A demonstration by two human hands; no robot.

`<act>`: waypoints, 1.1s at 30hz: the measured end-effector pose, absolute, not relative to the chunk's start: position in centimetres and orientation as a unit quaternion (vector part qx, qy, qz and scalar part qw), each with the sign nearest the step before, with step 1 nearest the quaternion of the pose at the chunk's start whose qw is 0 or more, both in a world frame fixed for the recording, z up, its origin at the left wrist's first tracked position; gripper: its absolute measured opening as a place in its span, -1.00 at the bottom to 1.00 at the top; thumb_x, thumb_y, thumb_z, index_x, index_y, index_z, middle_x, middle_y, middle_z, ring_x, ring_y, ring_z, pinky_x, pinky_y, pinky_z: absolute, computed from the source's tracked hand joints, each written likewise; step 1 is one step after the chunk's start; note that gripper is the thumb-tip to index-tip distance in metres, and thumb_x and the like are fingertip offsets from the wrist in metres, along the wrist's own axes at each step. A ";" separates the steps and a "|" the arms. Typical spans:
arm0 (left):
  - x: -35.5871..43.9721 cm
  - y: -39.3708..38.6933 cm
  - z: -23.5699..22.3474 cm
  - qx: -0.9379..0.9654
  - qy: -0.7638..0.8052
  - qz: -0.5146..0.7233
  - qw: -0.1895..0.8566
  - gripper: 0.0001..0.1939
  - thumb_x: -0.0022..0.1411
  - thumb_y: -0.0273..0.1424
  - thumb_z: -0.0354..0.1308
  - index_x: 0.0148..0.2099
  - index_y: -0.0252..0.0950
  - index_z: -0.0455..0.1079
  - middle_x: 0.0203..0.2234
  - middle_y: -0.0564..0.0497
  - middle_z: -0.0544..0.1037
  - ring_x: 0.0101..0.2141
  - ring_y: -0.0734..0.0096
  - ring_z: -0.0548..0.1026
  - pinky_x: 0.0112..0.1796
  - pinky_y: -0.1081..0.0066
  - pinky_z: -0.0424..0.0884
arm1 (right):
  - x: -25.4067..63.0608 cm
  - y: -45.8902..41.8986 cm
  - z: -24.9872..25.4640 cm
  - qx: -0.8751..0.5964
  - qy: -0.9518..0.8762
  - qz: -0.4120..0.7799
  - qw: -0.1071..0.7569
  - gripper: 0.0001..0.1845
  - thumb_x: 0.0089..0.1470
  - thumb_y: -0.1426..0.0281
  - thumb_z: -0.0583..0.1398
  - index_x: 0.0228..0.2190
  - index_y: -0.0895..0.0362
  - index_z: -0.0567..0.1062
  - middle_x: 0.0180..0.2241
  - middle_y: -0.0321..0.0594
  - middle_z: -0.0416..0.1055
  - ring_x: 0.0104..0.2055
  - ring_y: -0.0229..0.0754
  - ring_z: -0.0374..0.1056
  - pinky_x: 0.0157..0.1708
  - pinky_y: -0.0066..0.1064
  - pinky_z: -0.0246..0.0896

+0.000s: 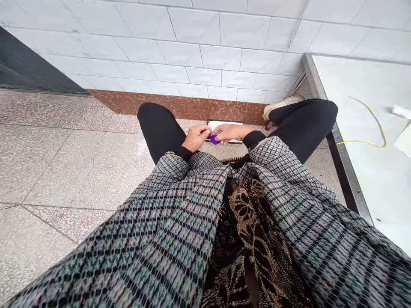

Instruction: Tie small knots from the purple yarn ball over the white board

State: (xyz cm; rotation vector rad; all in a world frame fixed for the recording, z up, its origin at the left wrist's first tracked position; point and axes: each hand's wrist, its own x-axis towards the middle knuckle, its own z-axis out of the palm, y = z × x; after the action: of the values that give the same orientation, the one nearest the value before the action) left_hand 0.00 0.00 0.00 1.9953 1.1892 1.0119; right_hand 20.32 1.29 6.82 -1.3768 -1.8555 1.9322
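Between the person's knees [157,119], the left hand [195,137] and right hand [227,131] pinch a small purple thing [215,139] from either side; behind it, partly hidden, a dark-edged white board [213,124] runs left to right.

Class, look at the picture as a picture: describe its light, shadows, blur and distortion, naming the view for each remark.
Head view: light soft and even, shadows faint; head view: table pale, almost washed out; head view: wall tiles stretched and slanting toward the corners; head view: coat smeared low in the frame; head view: purple thing too small for fine detail.
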 end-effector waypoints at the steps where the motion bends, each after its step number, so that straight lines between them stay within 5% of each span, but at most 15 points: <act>1: 0.1 0.2 -0.2 0.733 0.465 0.392 0.304 -0.78 0.30 -0.25 0.11 -0.34 -0.26 0.43 -0.43 0.03 0.45 -0.35 0.33 0.42 -0.21 0.35 0.35 | 20.3 1.3 7.0 -0.448 -0.602 0.656 0.077 -0.73 0.32 0.76 0.20 -0.35 0.23 0.53 -0.60 -0.39 0.43 -0.61 -0.39 0.34 -0.58 -0.62 0.30; 11: 1.0 -0.1 -0.6 0.753 0.443 0.248 0.418 -0.79 0.26 -0.29 0.15 -0.38 -0.27 0.46 -0.59 0.10 0.40 -0.50 0.40 0.36 -0.35 0.39 0.28 | 20.1 1.4 7.8 -0.455 -0.444 0.696 0.333 -0.80 0.42 0.62 0.18 -0.28 0.16 0.40 -0.49 -0.38 0.44 -0.51 -0.41 0.37 -0.37 -0.63 0.41; 17: 1.0 -0.7 0.5 0.783 0.400 0.253 0.404 -0.74 0.29 -0.24 0.12 -0.35 -0.29 0.48 -0.52 0.05 0.44 -0.48 0.39 0.37 -0.31 0.36 0.32 | 19.8 1.7 6.6 -0.588 -0.595 0.507 0.206 -0.65 0.21 0.74 0.31 -0.35 0.11 0.34 -0.61 -0.42 0.35 -0.60 -0.35 0.29 -0.60 -0.61 0.22; 22: 0.2 -0.1 0.4 0.760 0.457 0.350 0.301 -0.78 0.29 -0.29 0.12 -0.36 -0.27 0.45 -0.43 0.00 0.48 -0.34 0.30 0.43 -0.18 0.31 0.38 | 20.0 1.5 6.5 -0.537 -0.619 0.566 0.094 -0.73 0.13 0.74 0.35 -0.40 0.17 0.47 -0.60 -0.34 0.45 -0.60 -0.33 0.39 -0.58 -0.61 0.30; 27: 0.2 0.5 -0.3 0.695 0.533 0.376 0.302 -0.86 0.25 -0.41 0.10 -0.36 -0.26 0.41 -0.46 0.05 0.45 -0.37 0.34 0.41 -0.22 0.35 0.36 | 20.3 1.3 7.1 -0.456 -0.565 0.678 0.114 -0.77 0.17 0.74 0.31 -0.34 0.19 0.53 -0.52 -0.31 0.51 -0.56 -0.35 0.43 -0.52 -0.62 0.39; 33: 1.0 0.0 -0.5 0.714 0.496 0.251 0.426 -0.83 0.24 -0.34 0.15 -0.37 -0.27 0.46 -0.58 0.10 0.40 -0.50 0.39 0.37 -0.36 0.38 0.29 | 20.1 0.7 8.6 -0.449 -0.488 0.705 0.251 -0.77 0.32 0.73 0.18 -0.28 0.19 0.43 -0.49 -0.32 0.47 -0.51 -0.37 0.42 -0.39 -0.61 0.46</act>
State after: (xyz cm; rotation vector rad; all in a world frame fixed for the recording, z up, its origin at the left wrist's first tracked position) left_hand 1.03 -0.02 -0.54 1.7859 1.2392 0.6267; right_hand 20.06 0.73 8.65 -1.2234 -1.3288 1.9184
